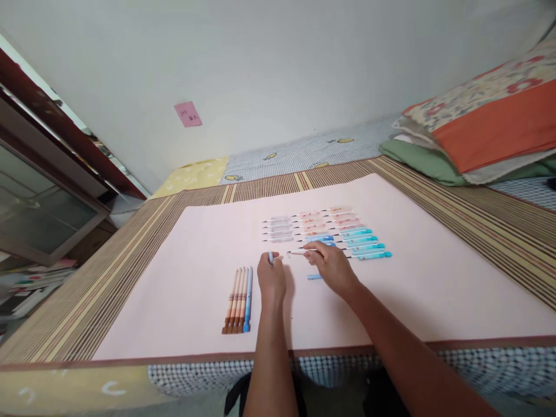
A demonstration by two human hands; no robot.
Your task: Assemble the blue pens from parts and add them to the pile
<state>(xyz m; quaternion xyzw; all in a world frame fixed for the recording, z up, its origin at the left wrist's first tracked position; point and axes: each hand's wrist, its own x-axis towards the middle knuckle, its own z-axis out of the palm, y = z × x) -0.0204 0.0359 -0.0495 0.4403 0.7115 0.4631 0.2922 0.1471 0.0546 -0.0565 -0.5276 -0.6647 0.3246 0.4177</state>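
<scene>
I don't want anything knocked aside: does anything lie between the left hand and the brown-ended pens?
Yes: one blue pen lies between the brown-ended pens and the left hand, right alongside the nearest brown-ended one.

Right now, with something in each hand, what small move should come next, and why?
Probably bring the white stick in the right hand closer to the blue piece in the left hand: the stick's dark tip points toward that hand, and a gap lies between the two. Whether the blue piece is hollow is too small to tell.
</scene>
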